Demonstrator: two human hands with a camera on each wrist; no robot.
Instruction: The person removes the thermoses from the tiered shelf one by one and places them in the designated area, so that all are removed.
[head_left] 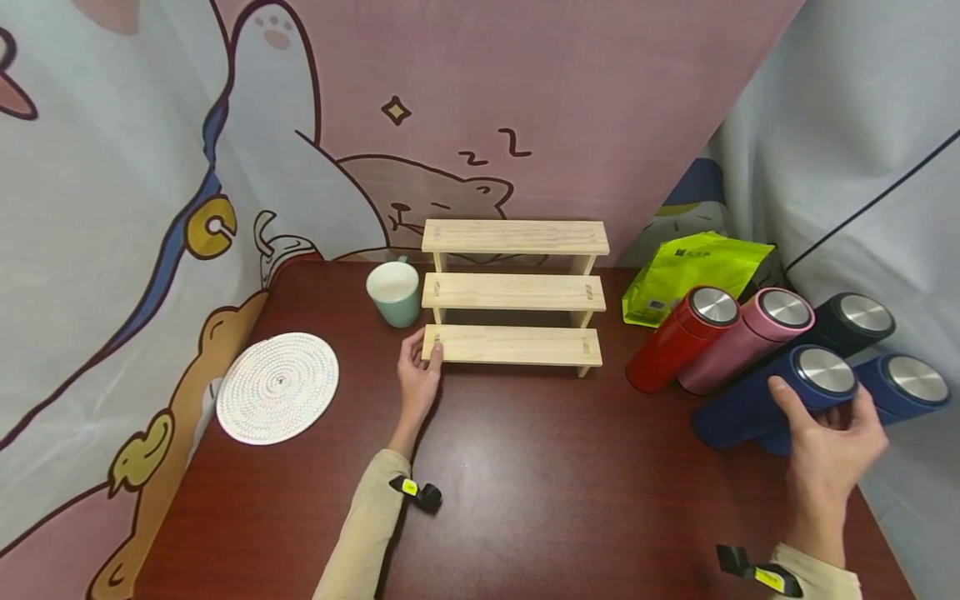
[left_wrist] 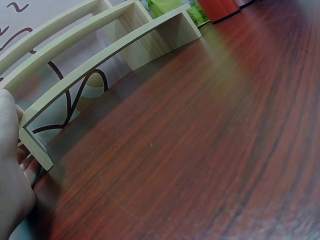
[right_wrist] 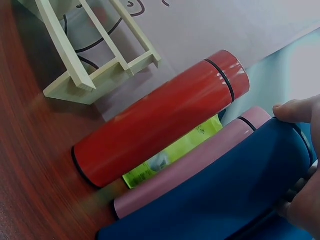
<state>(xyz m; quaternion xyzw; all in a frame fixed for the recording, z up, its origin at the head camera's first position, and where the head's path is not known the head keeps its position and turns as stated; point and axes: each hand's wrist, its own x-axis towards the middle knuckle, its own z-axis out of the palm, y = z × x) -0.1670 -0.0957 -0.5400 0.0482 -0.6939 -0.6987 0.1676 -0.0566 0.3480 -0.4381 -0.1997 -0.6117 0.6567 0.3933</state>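
Note:
A three-tier wooden shelf stands at the back middle of the table. My left hand grips the left end of its lowest step, thumb on top; in the left wrist view that hand shows only at the left edge. At the right my right hand holds a blue thermos near its silver-topped lid, thumb on one side and fingers on the other. The right wrist view shows the same blue thermos beside a pink thermos and a red thermos.
Behind the held thermos stand a dark thermos and another blue thermos. A lime-green bag sits behind the red one. Left of the shelf are a mint cup and a round white woven mat. Printed curtains border the table.

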